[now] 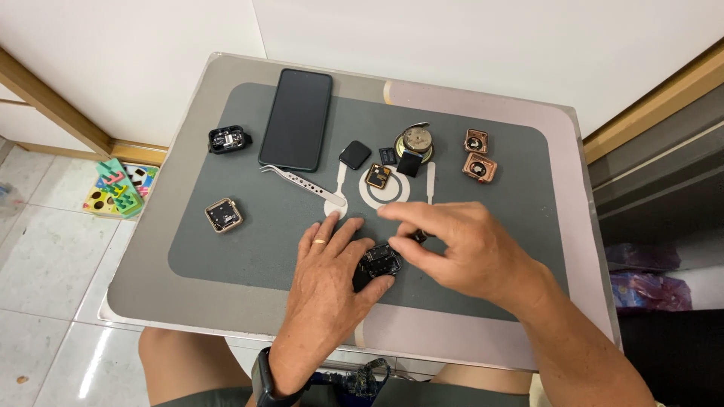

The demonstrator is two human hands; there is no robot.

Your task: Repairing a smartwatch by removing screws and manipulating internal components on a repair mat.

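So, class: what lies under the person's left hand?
An opened black watch case shows beneath the left hand, on the grey mat. The palm covers its near half.

I see a mat (pixel 249 249) lying on the tabletop (pixel 151 294). Phone (pixel 296 119) at the far edge; tweezers (pixel 303 183) just before it. One watch case (pixel 228 139) left of the phone, another (pixel 224 215) nearer me. Left hand (pixel 332 279) and right hand (pixel 460 245) meet over an opened watch body (pixel 379 261) at mat front.
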